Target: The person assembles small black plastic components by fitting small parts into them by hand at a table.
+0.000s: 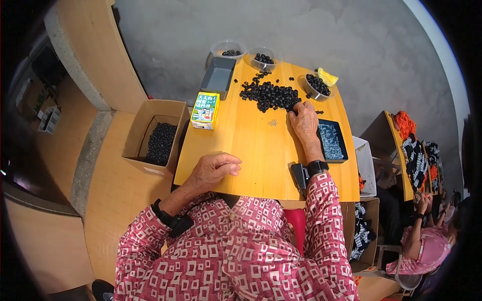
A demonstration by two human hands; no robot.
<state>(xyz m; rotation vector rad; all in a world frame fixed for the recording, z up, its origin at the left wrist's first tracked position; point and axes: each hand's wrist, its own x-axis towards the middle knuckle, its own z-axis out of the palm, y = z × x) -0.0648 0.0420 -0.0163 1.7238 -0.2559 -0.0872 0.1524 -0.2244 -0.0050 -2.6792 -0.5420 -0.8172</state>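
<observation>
On the yellow wooden table (241,150) lies a loose pile of small black round parts (271,95), seemingly with holes. At the right edge of this pile is my right hand (304,123), its fingers bent down with the tips among the parts. What those fingertips grip, if anything, is hidden. Over the table's near left side, my left hand (213,170) is closed with thumb and fingers together; any small thing in it is too small to make out. A few tiny pale pieces (272,122) lie below the pile. Right of my right wrist sits a black tray (345,145) with many small clear-looking pieces.
Clear round tubs (264,59) with black parts stand along the far edge; another tub (317,93) has a yellow piece on its rim. A grey tray (218,75) and a yellow-green box (205,110) stand left. A cardboard box (131,135) of black parts is beside the table. Another person (424,246) sits right.
</observation>
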